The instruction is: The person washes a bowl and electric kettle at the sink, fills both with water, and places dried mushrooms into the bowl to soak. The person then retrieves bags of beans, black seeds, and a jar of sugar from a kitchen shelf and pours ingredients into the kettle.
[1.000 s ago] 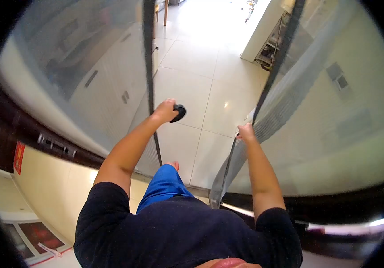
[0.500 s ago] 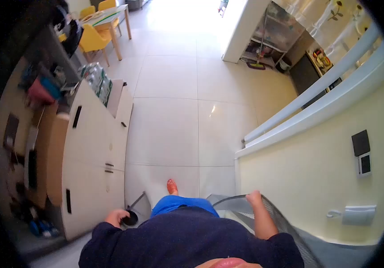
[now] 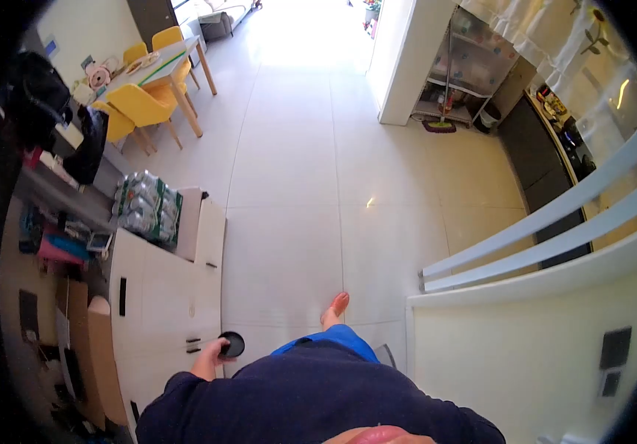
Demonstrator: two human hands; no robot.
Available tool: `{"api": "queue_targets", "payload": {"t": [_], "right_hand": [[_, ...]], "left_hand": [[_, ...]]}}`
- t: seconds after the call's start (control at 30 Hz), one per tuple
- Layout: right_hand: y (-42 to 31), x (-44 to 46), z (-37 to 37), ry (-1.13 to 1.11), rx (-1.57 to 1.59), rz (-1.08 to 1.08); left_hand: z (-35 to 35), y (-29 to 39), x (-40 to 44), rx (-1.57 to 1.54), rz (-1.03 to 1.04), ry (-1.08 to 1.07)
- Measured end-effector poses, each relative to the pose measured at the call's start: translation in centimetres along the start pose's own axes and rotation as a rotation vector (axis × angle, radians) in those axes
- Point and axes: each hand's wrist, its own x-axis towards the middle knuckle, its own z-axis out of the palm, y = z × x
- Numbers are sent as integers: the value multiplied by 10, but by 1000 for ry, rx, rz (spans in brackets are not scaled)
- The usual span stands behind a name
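My left hand (image 3: 212, 357) is closed round a round black object (image 3: 232, 344), low at the left of the view, beside the white cabinet (image 3: 157, 296). My right hand is out of the frame, and its arm is hidden below the dark shirt. One bare foot (image 3: 336, 305) shows ahead of my blue shorts (image 3: 340, 339) on the tiled floor (image 3: 281, 244). A small piece of the grey mesh curtain (image 3: 386, 355) shows beside the shorts.
A pack of bottles (image 3: 148, 207) sits on the cabinet. Yellow chairs (image 3: 141, 106) stand round a table (image 3: 191, 46) at the upper left. White rails (image 3: 540, 226) run above a low wall (image 3: 525, 325) on the right. A mop (image 3: 439, 126) stands by a shelf.
I have moved forward through the mesh curtain into the room. My right hand, earlier on the curtain's edge, has left the view. My left hand still holds the black object.
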Motion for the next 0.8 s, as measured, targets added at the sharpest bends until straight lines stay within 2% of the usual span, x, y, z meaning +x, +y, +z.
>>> {"api": "queue_targets", "payload": {"t": [0.1, 0.13, 0.23, 0.33, 0.4, 0.43, 0.47, 0.5, 0.53, 0.57, 0.6, 0.63, 0.67, 0.7, 0.8], "right_hand": [[-6, 68, -25, -1, 11, 121], [-7, 87, -35, -15, 26, 184], [-15, 122, -65, -36, 46, 304], [-29, 157, -104, -36, -114, 321], [-39, 214, -154, 32, -245, 376], [-32, 263, -188, 239, 143, 474], [-61, 296, -244, 466, 161, 174], [-93, 329, -300, 550, 690, -10], [-144, 343, -362, 717, 539, -121], [-200, 345, -428, 716, 630, -319], [-233, 361, -473, 839, 668, -450], [-279, 366, -520, 966, 725, -680], [-322, 364, -566, 1079, 540, -783], [-364, 357, -605, 1085, 580, -775], [-411, 373, -710, 1230, 462, -971]], "left_hand": [[92, 92, 2, 186, 147, 92], [121, 118, 5, 189, 213, 7], [209, 191, 25, 275, 312, -43], [309, 265, 15, 239, 364, -183], [371, 306, 26, 223, 384, -278], [398, 326, 32, 241, 402, -309], [424, 348, 37, 262, 420, -338], [457, 370, 39, 266, 446, -344], [488, 395, 45, 301, 479, -378], [520, 420, 52, 336, 511, -413], [553, 445, 58, 371, 540, -445], [588, 470, 59, 375, 559, -450], [625, 494, 60, 380, 583, -455], [664, 515, 59, 384, 600, -460], [786, 567, 37, 486, 571, -641]]}}
